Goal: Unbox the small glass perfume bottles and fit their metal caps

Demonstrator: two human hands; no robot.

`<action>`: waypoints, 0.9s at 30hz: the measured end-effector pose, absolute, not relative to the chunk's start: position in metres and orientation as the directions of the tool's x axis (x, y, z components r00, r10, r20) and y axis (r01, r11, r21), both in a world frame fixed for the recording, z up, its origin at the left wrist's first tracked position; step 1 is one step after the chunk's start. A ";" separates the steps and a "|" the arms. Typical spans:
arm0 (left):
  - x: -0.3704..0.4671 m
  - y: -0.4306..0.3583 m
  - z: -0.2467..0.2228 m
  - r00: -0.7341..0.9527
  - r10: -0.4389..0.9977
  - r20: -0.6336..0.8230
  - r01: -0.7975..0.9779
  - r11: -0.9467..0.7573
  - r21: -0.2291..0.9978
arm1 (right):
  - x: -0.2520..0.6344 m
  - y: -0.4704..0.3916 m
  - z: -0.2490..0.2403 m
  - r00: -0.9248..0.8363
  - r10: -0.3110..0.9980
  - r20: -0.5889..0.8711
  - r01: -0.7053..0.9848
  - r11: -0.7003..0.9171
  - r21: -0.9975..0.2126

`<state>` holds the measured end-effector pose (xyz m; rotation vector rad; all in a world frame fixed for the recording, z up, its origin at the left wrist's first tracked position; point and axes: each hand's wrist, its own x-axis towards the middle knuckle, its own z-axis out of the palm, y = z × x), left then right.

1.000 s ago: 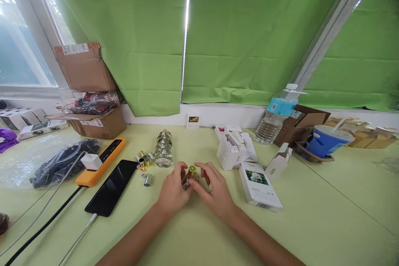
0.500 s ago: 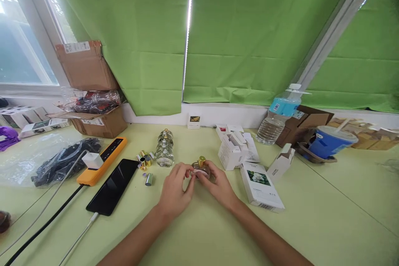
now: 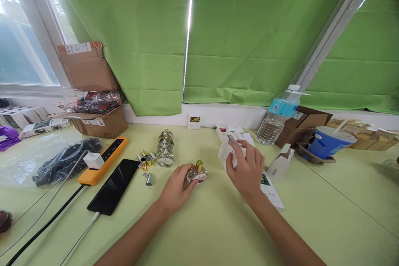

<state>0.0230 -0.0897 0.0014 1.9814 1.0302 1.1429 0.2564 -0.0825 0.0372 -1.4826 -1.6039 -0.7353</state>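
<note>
My left hand (image 3: 176,188) grips the left side of a small glass bottle (image 3: 201,175) with a gold cap, on the table in front of me. My right hand (image 3: 247,169) is at an open white box (image 3: 223,153), its fingers bent over the top; whether they touch the box is hard to tell. A flat white box (image 3: 272,193) with a flower picture lies partly behind my right wrist. Left of the bottle are clear glass bottles (image 3: 165,149) in a row and several loose gold and silver caps (image 3: 149,179).
A black phone (image 3: 114,187) and an orange power strip (image 3: 93,174) with cables lie left. Cardboard boxes (image 3: 107,124) stand behind them. At the right are a water bottle (image 3: 270,129), a blue cup (image 3: 324,143) and an upright white box (image 3: 281,161).
My right hand has let go of the glass bottle and moved right to the open white box. My left hand still holds the bottle.
</note>
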 end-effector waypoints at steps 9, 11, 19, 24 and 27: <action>0.023 -0.091 0.007 0.328 0.852 0.407 0.337 -0.508 0.792 | 0.282 -0.073 0.039 -0.211 0.589 0.780 0.970 0.227 0.092; 0.023 -0.091 0.006 0.325 0.851 0.413 0.333 -0.512 0.792 | 0.284 -0.072 0.038 -0.293 0.584 0.757 0.939 0.325 0.113; 0.023 -0.090 0.004 0.343 0.846 0.408 0.334 -0.516 0.789 | 0.272 -0.071 0.032 -0.067 0.535 0.842 0.966 0.247 -0.080; 0.023 -0.089 0.004 0.360 0.845 0.396 0.345 -0.515 0.785 | 0.271 -0.067 0.021 -0.029 0.651 0.758 0.976 0.181 -0.119; 0.023 -0.089 0.004 0.361 0.842 0.401 0.346 -0.520 0.781 | 0.273 -0.064 0.018 -0.187 0.686 0.703 0.953 0.299 -0.039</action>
